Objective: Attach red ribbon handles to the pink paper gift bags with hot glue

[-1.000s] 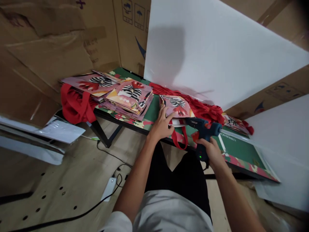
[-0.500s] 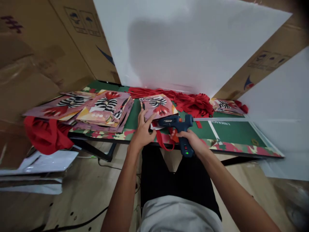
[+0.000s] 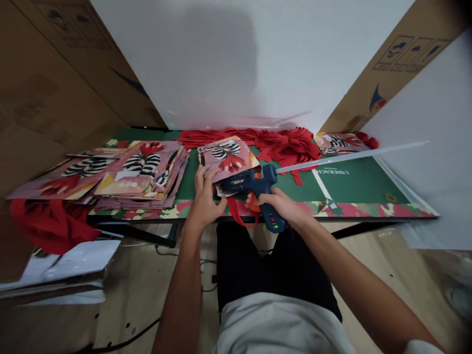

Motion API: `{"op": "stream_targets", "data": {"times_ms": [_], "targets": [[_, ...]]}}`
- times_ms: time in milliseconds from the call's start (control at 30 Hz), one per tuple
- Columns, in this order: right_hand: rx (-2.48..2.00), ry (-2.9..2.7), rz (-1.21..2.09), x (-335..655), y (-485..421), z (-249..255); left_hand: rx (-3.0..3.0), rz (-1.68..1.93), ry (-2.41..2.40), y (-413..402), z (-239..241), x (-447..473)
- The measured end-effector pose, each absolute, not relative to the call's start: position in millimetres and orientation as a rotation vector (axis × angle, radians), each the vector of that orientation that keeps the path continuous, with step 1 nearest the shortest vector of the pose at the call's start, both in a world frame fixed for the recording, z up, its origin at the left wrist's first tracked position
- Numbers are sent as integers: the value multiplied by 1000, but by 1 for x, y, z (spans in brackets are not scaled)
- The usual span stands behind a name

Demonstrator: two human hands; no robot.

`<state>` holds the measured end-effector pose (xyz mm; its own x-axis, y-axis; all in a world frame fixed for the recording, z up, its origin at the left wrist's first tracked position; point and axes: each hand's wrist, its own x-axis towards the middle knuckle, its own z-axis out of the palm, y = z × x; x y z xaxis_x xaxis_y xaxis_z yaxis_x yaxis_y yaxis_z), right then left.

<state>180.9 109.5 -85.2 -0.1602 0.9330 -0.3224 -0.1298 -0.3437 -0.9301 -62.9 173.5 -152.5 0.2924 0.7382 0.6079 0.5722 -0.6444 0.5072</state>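
My right hand (image 3: 279,204) is wrapped round the grip of a dark blue glue gun (image 3: 254,186) with a long clear glue stick trailing to the right. Its nozzle points left at the near edge of a flat pink paper bag with a red flower and zebra print (image 3: 224,158). My left hand (image 3: 204,200) presses that bag's near left corner onto the green table (image 3: 354,184), fingers flat. A red ribbon handle loop (image 3: 238,214) hangs from the bag over the table's front edge.
A stack of the same printed bags (image 3: 140,172) lies at the left, with red cloth (image 3: 47,223) hanging off the table end. A pile of red ribbon handles (image 3: 291,145) lies behind. White board (image 3: 236,59) and cardboard boxes wall the table. Cables run across the floor.
The view has swung right and nearer the table. My right hand has brought the glue gun left and up to the bag's edge. My left hand stays on the bag.
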Motion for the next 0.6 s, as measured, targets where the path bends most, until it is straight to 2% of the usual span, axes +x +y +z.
{"op": "stream_targets", "data": {"times_ms": [267, 500, 600], "targets": [[-1322, -1133, 1575, 187, 106, -77, 2364, 1280, 1231, 172, -154, -62], [-1794, -1420, 1326, 208, 105, -14, 2361, 1296, 1212, 173, -155, -62], [-1853, -1495, 1262, 215, 111, 7, 2352, 1313, 1214, 173, -156, -62]]}}
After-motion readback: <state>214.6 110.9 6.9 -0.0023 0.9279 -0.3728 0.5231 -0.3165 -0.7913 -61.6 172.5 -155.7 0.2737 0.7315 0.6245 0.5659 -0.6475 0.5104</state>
